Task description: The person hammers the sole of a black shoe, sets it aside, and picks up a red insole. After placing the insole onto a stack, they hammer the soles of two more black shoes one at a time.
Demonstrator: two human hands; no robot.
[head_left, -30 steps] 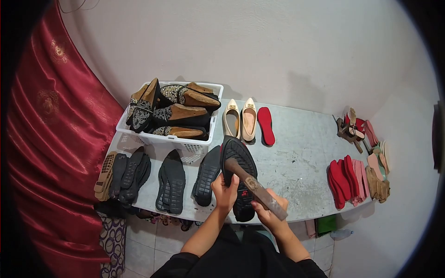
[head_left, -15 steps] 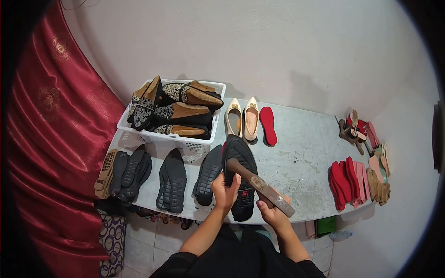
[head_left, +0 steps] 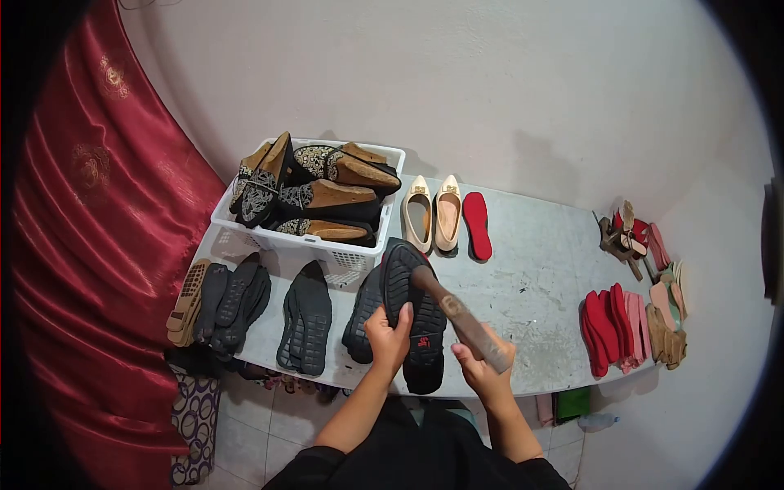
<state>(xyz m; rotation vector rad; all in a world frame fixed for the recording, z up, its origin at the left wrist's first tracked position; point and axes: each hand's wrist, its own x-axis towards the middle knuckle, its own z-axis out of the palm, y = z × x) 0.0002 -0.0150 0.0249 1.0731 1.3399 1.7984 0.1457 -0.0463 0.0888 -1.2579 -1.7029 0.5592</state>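
A black shoe point(head_left: 400, 282) is held sole up, its ridged tread facing me and a small red mark near the heel. My left hand point(head_left: 387, 339) is closed round its left edge, thumb lying on the sole. My right hand point(head_left: 487, 369) is wrapped around a worn, rusty-brown hammer point(head_left: 459, 314), whose rounded end overlaps the front half of the sole in this view. Just left of the held shoe, a dark grey sole point(head_left: 359, 331) lies on the table point(head_left: 523, 302), partly hidden by my left hand.
A white basket point(head_left: 310, 245) of shoes on wooden lasts stands at the back left. Cream flats point(head_left: 447, 214) and a red insole point(head_left: 477, 227) are behind the hands. Grey soles point(head_left: 306, 327) line the front left; red insoles point(head_left: 599, 331) lie right. A red curtain point(head_left: 106, 245) hangs left.
The shoe has shifted slightly left and tilted, with my left hand moving along. The hammer's rounded end has moved a little right across the sole; both hands keep their hold.
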